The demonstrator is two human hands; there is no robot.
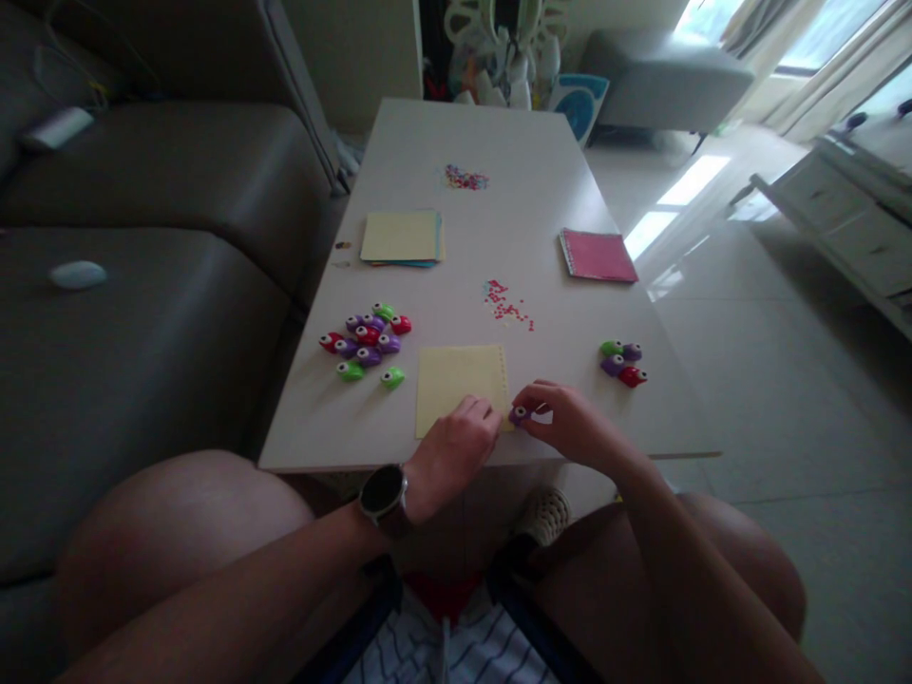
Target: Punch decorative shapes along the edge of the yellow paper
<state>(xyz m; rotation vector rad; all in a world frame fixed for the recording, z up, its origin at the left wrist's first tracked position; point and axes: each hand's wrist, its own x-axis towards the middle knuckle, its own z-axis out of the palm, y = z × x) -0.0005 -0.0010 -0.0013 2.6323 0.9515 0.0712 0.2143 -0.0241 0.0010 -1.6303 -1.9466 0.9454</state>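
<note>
At the table's near edge, right hand (570, 423) pinches a purple punch (519, 414); left hand (456, 446) presses flat on yellow paper (456, 380).

a pink notebook (598, 256), a stack of coloured paper (401, 237), a sofa (142, 285) beside the white table (499, 142).

Bare table (556, 190) ahead of hands; punch cluster (367, 340) left, four punches (622, 361) right, confetti (507, 304) just ahead.

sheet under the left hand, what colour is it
Pale yellow sheet, clearest in the head view.
</note>
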